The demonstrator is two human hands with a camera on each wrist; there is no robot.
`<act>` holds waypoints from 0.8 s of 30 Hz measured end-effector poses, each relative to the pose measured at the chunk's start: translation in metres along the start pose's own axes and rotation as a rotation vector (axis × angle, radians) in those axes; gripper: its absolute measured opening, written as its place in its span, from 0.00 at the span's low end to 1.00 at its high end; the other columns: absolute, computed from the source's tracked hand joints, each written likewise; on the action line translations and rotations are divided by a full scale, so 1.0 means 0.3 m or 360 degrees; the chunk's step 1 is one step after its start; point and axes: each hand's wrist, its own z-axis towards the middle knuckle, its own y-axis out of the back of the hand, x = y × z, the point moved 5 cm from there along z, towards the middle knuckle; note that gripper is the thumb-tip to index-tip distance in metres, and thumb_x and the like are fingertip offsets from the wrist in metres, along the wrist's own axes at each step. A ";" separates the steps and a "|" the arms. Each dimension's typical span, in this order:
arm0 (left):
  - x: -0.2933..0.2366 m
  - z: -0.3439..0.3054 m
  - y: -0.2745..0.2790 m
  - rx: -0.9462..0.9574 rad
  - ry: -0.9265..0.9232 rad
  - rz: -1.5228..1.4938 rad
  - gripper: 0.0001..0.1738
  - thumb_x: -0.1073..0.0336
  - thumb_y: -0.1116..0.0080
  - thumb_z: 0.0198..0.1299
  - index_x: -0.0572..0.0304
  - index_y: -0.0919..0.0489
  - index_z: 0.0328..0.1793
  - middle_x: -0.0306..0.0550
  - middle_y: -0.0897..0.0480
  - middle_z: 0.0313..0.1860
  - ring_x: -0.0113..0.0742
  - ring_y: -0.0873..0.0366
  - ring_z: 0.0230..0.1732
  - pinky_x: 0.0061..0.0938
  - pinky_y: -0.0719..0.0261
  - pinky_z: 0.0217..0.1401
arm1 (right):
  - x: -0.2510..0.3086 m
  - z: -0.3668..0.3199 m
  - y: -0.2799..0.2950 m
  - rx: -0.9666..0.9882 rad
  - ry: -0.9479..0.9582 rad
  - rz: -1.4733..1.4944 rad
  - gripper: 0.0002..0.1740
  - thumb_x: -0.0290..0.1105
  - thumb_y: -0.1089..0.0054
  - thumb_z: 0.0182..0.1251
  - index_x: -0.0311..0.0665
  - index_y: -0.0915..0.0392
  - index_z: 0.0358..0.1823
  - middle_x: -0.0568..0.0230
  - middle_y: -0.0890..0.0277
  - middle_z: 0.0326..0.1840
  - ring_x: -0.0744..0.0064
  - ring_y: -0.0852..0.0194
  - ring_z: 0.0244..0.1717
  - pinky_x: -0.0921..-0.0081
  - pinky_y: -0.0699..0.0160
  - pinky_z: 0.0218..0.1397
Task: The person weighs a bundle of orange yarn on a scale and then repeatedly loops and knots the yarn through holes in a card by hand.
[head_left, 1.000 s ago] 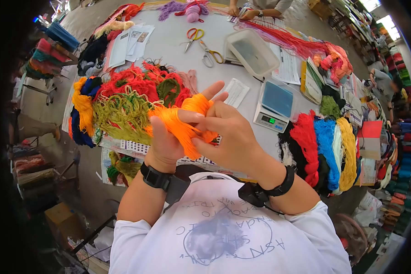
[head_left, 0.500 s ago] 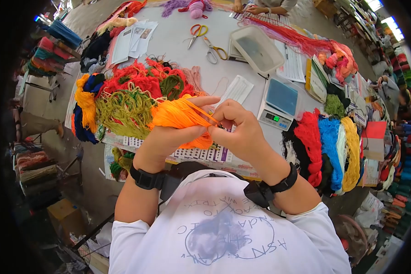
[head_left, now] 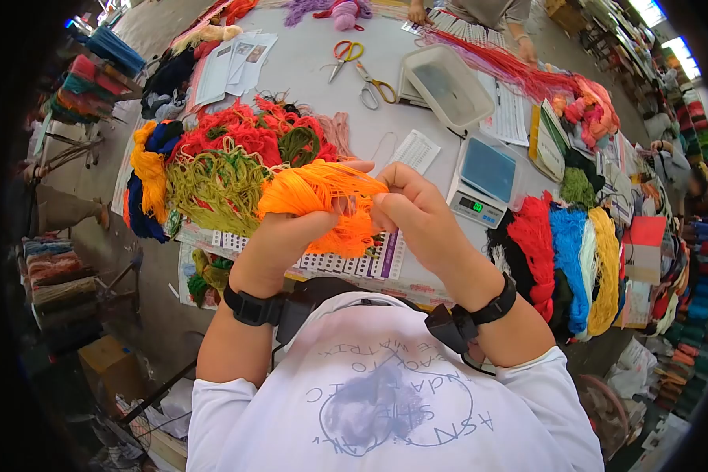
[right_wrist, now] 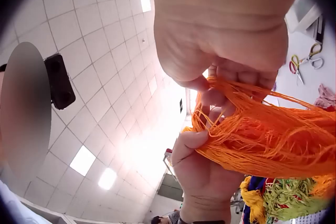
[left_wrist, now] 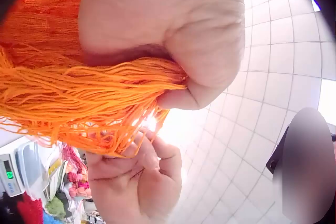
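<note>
A hank of bright orange yarn (head_left: pixel 311 189) hangs loosely spread between both hands above the near side of the table. My left hand (head_left: pixel 283 240) grips it, thumb lying across the strands; in the left wrist view the thumb (left_wrist: pixel 186 98) presses on the bundle. Facing it, my right hand (head_left: pixel 421 212) pinches several strands at the hank's right end between thumb and fingertips. In the right wrist view, loops of orange yarn (right_wrist: pixel 273 134) run across the right fingers, with the left hand (right_wrist: pixel 205 169) just below. Some fingertips are hidden behind the yarn.
Red yarn (head_left: pixel 220 130) and olive-green yarn (head_left: pixel 212 185) lie heaped beside the left hand. To the right are a digital scale (head_left: pixel 484 177), a plastic tub (head_left: pixel 448 82) and coloured hanks (head_left: pixel 535 252). Scissors (head_left: pixel 377 85) lie farther back. Another person's hands (head_left: pixel 527 51) are across the table.
The left hand, earlier opened out with yarn over its fingers, now grips the hank. The right hand has drawn strands out to the right, and the hank is more spread.
</note>
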 end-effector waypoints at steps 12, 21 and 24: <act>0.001 0.019 -0.013 0.0067 0.0029 0.0111 0.25 0.77 0.47 0.54 0.68 0.28 0.61 0.44 0.25 0.58 0.27 0.27 0.52 0.23 0.28 0.57 | 0.065 -0.006 -0.012 -0.0129 0.0032 -0.1311 0.10 0.32 0.38 0.50 0.32 0.26 0.28 0.67 0.32 0.21 0.78 0.37 0.22 0.78 0.35 0.28; 0.020 0.027 0.019 -0.0066 -0.0085 -0.0145 0.32 0.75 0.56 0.43 0.70 0.28 0.60 0.39 0.24 0.40 0.25 0.29 0.39 0.20 0.30 0.50 | 0.031 0.015 0.013 0.0027 -0.0126 -0.0096 0.04 0.21 0.48 0.59 0.30 0.24 0.34 0.68 0.25 0.31 0.83 0.30 0.36 0.82 0.31 0.43; 0.025 0.046 0.017 -0.0047 -0.0151 -0.0591 0.33 0.74 0.54 0.42 0.73 0.30 0.61 0.38 0.26 0.36 0.26 0.29 0.36 0.22 0.28 0.44 | 0.025 0.032 0.009 0.0052 -0.0177 -0.0408 0.05 0.27 0.46 0.62 0.33 0.27 0.29 0.72 0.29 0.25 0.84 0.36 0.24 0.84 0.35 0.30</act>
